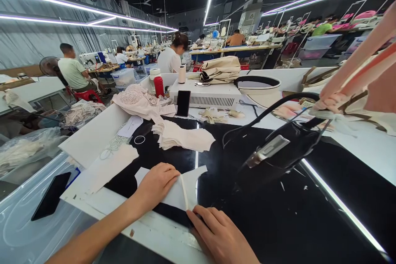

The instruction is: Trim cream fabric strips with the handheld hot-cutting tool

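We see the white cut piece (175,194) lying on the black top of the table (262,210), in front of us, with a narrow strip (185,193) running across it. Our left hand (158,185) rests on the piece, fingers close together and fingertips at the strip's far end. Our right hand (221,232) has its fingers bent at the strip's near end. Whether either hand truly pinches anything, we cannot tell (the thumbs are mostly hidden).

We would judge this piece to be partway along: the strip is in place across it, but both hands are on the work, so we would not call it finished. Beyond them, a stack of cut pieces (185,136) lies apart and untouched; whether it is done or waiting, we cannot say.

As for writing, a paper sheet (130,127) beside the stack bears faint marks too small for us to read. We can make out no brand on the upright phone (183,103) or the red flask (159,87).
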